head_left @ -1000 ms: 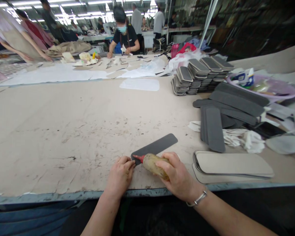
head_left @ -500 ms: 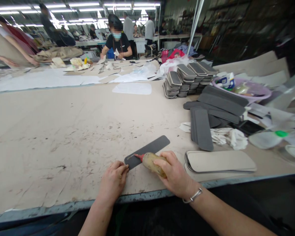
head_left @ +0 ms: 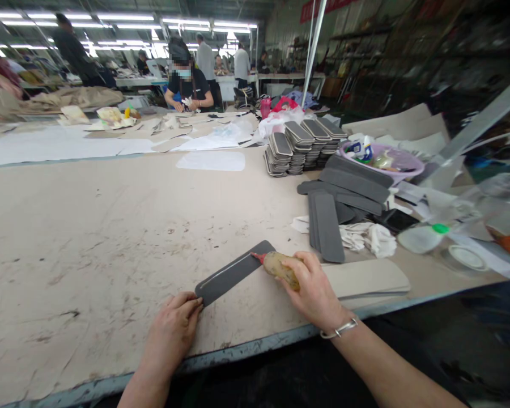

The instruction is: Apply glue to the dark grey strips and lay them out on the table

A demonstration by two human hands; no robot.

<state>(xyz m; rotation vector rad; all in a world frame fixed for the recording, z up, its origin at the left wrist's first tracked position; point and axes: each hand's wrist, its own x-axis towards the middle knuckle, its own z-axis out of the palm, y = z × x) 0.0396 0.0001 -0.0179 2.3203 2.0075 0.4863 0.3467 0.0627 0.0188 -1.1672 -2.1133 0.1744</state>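
While the nozzle (head_left: 258,257) sits at the far end of the strip (head_left: 234,276), a slip looks easiest there: a squeeze held too long could spill past the edge onto the table (head_left: 110,226). The strip lies between the hands, its long axis pointing toward two o'clock, with a thin pale line (head_left: 225,272) running along it. At the strip's eight o'clock, the left hand (head_left: 172,330) is nearly closed, thumb and fingertips pinching only the near corner. Because the other end has no hand on it, a dragging tip could swing it round. At three o'clock, the right hand (head_left: 315,292) wraps the bottle (head_left: 280,268), half curled; uneven pressure would probably make the line blob or break. Whether the tip touches the surface is too small to tell. Farther toward three o'clock, a careless wrist might nudge the pale stack (head_left: 372,276).
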